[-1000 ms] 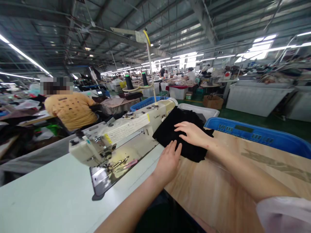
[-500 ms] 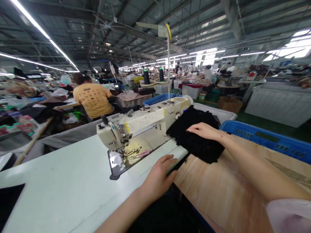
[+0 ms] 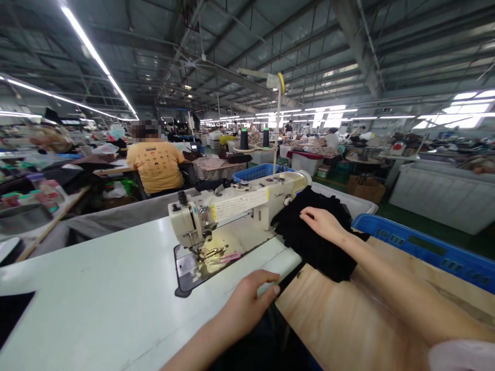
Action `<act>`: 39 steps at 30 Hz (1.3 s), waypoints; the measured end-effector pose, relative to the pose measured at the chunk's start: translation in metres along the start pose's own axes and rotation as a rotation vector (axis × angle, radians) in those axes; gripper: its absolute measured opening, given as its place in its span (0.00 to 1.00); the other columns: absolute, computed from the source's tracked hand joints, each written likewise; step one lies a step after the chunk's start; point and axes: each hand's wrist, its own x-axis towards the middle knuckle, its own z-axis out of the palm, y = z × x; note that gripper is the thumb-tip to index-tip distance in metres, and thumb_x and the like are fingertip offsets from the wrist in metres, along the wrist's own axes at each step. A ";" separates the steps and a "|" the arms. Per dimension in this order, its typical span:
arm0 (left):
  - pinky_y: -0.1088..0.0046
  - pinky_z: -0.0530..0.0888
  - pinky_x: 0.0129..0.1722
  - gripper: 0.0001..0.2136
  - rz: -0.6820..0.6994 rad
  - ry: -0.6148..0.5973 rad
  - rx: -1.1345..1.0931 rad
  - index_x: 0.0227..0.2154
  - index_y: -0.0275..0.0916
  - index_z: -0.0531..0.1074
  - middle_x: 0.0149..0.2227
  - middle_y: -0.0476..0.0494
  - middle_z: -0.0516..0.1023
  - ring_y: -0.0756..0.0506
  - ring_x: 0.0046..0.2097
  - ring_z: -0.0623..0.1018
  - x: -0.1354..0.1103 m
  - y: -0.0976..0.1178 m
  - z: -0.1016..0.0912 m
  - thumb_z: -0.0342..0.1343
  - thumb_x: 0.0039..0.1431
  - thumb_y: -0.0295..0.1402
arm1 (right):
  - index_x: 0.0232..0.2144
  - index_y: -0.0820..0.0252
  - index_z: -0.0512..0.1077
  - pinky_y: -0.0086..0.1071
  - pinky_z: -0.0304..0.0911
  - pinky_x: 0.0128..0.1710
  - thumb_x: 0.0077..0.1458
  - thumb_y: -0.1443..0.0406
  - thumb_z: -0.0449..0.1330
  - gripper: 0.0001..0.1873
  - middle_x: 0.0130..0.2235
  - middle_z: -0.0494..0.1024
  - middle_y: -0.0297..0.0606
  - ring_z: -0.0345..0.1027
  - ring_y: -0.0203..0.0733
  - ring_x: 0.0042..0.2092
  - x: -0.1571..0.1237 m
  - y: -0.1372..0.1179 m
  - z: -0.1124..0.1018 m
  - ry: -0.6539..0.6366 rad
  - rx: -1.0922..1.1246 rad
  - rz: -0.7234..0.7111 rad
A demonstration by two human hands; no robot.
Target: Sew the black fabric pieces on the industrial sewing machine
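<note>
My right hand (image 3: 323, 222) lies on a pile of black fabric (image 3: 315, 242), fingers stretched flat and a little curled over its top. The pile rests on a wooden board (image 3: 348, 319), next to the right end of a cream sewing machine (image 3: 235, 206). My left hand (image 3: 249, 301) rests at the front edge of the white sewing table (image 3: 96, 299), fingers loosely bent and holding nothing. A pink clip or tool (image 3: 231, 256) lies on the machine's metal plate by the needle.
A blue bin (image 3: 425, 250) and a white bin (image 3: 359, 206) stand behind the board. A person in a yellow shirt (image 3: 157, 165) sits at a station ahead on the left. Thread cones (image 3: 244, 139) stand on a rack. Another dark piece (image 3: 13, 314) lies at far left.
My left hand has left the black fabric and drawn back to the table's front edge. The view has swung left. My right hand stays on the pile.
</note>
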 end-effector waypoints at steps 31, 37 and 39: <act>0.75 0.70 0.36 0.10 -0.166 0.537 -0.353 0.38 0.39 0.72 0.31 0.50 0.76 0.49 0.34 0.74 -0.114 0.005 -0.057 0.57 0.61 0.40 | 0.34 0.55 0.71 0.35 0.65 0.43 0.56 0.65 0.63 0.04 0.31 0.72 0.31 0.68 0.39 0.35 -0.058 -0.235 0.043 -0.145 0.933 -0.128; 0.76 0.69 0.38 0.07 -0.173 0.628 -0.196 0.34 0.39 0.75 0.32 0.49 0.77 0.49 0.35 0.74 -0.120 0.001 -0.048 0.56 0.61 0.36 | 0.34 0.55 0.71 0.30 0.63 0.38 0.53 0.65 0.66 0.07 0.32 0.72 0.30 0.66 0.38 0.36 -0.056 -0.228 0.037 -0.519 1.053 -0.086; 0.75 0.69 0.40 0.07 -0.161 0.615 -0.181 0.35 0.39 0.76 0.34 0.48 0.78 0.48 0.38 0.76 -0.120 0.002 -0.045 0.55 0.62 0.35 | 0.34 0.56 0.71 0.29 0.63 0.39 0.53 0.65 0.66 0.07 0.33 0.72 0.29 0.66 0.37 0.37 -0.054 -0.226 0.034 -0.585 1.079 -0.083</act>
